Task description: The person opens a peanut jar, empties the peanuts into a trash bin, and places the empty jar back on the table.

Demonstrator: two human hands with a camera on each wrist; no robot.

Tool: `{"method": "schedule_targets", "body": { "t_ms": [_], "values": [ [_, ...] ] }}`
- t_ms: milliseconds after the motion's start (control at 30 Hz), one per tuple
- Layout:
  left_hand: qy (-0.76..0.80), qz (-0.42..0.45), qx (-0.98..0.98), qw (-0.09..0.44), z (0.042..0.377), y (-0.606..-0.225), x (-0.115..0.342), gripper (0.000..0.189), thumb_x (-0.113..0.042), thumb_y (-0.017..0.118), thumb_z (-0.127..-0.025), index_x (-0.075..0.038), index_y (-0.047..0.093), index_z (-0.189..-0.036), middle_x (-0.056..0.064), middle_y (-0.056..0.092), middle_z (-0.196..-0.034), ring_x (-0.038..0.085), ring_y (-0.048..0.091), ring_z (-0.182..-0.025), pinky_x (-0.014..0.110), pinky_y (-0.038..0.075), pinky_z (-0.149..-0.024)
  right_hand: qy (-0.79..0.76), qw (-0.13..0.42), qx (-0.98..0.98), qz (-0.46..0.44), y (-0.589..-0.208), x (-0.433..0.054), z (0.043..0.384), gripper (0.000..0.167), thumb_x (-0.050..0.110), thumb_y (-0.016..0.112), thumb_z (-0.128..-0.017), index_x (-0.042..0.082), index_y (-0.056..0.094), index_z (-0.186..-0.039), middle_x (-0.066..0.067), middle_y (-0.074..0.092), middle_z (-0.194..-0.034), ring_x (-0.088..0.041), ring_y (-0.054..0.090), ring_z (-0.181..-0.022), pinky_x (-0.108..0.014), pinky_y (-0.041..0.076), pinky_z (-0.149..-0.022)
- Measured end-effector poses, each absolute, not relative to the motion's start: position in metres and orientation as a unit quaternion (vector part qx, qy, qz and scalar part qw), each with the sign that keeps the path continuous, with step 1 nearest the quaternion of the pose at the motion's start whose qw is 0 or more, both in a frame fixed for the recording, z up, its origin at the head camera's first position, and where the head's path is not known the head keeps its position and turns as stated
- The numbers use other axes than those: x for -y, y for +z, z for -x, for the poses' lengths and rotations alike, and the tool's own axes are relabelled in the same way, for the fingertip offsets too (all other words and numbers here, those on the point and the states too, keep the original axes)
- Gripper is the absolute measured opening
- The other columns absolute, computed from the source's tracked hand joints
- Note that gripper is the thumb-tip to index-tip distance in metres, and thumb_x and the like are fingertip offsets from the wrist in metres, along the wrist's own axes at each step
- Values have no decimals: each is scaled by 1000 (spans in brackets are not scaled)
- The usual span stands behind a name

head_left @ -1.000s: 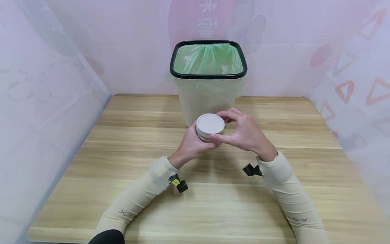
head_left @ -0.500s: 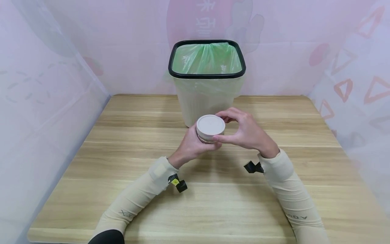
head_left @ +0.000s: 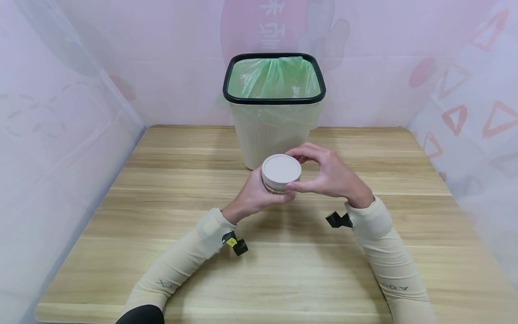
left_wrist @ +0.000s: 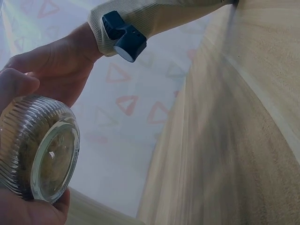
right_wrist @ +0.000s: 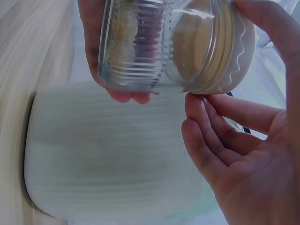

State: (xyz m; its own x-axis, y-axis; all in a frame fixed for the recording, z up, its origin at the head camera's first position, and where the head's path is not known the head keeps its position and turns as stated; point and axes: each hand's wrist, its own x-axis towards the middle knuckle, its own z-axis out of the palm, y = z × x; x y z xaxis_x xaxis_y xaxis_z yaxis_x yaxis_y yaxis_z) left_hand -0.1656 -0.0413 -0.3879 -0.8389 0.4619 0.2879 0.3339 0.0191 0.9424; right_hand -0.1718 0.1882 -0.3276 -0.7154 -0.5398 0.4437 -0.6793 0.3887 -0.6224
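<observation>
A ribbed clear glass jar (right_wrist: 140, 51) with an off-white lid (head_left: 281, 168) is held up in front of the bin. My left hand (head_left: 259, 194) grips the jar's body from the left and below. On the other side, my right hand (head_left: 325, 173) pinches the lid's edge, thumb on the near side and fingers on the far side. The lid sits on the jar's mouth. In the left wrist view the jar's round glass base (left_wrist: 56, 159) faces the camera, with something brownish showing through it.
A cream bin (head_left: 271, 135) with a black rim and a green bag liner (head_left: 275, 78) stands at the back of the wooden table (head_left: 182, 180), just beyond the hands. Printed fabric walls (head_left: 170, 58) enclose the table at the back and sides.
Both hands and the jar have come slightly nearer to me and a little to the right. The grips on jar and lid look the same, with the lid still on.
</observation>
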Motion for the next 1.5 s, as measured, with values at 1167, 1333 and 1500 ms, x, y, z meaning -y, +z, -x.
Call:
{"method": "schedule_targets", "body": {
  "t_ms": [1167,1333,1500],
  "values": [
    [635,-305,-706,82,161,-384,42,85,-10,90,-74,-13,51,-150,6,66,-138,19,63,-127,45,47,-117,441,43,796,-412,-328,-198,176,63,14,97,-73,12,72,-131,1,73,-122,-13,68,-108,-24,56,-99],
    [642,-304,-700,73,163,-384,42,86,-8,91,-74,-12,51,-150,8,66,-139,20,63,-127,44,47,-117,426,48,807,-406,-326,-198,174,68,18,98,-73,13,70,-134,3,72,-124,-12,68,-110,-24,55,-101],
    [643,-288,-708,44,164,-384,41,86,-10,91,-74,-12,50,-150,9,65,-140,21,63,-127,43,49,-116,405,97,818,-397,-324,-195,172,70,19,97,-72,6,68,-135,-4,72,-121,-18,68,-109,-27,55,-100]
  ]
}}
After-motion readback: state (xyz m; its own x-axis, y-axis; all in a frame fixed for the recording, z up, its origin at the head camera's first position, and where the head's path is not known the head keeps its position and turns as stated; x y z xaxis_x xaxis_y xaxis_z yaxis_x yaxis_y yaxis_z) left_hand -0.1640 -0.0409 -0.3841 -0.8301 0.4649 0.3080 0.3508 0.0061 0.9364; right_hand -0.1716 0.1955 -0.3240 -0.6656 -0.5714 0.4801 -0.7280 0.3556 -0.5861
